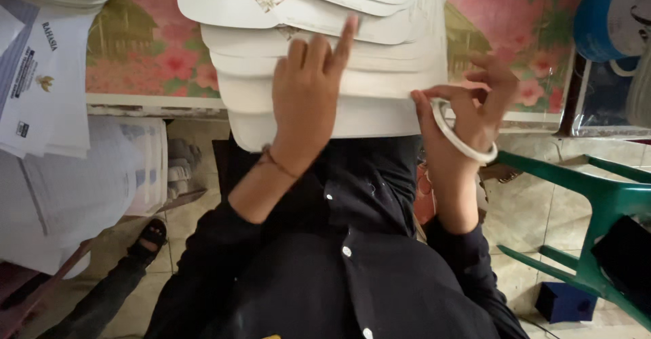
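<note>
A fanned stack of flat white cardboard box blanks (298, 13) lies on a table with a pink floral cloth (156, 61), its near end hanging over the table edge. My left hand (308, 88) rests on top of the stack, fingers bent, index finger pointing away. My right hand (475, 105), wearing a white bangle at the wrist, pinches the right edge of one of the lower sheets between thumb and finger. My dark buttoned shirt fills the lower middle.
Stacks of printed white papers (41, 88) sit at the left, partly over the table edge. A green plastic chair (597, 203) stands at the right with a dark item on it. Another person's sandalled foot (149, 237) is on the tiled floor at lower left.
</note>
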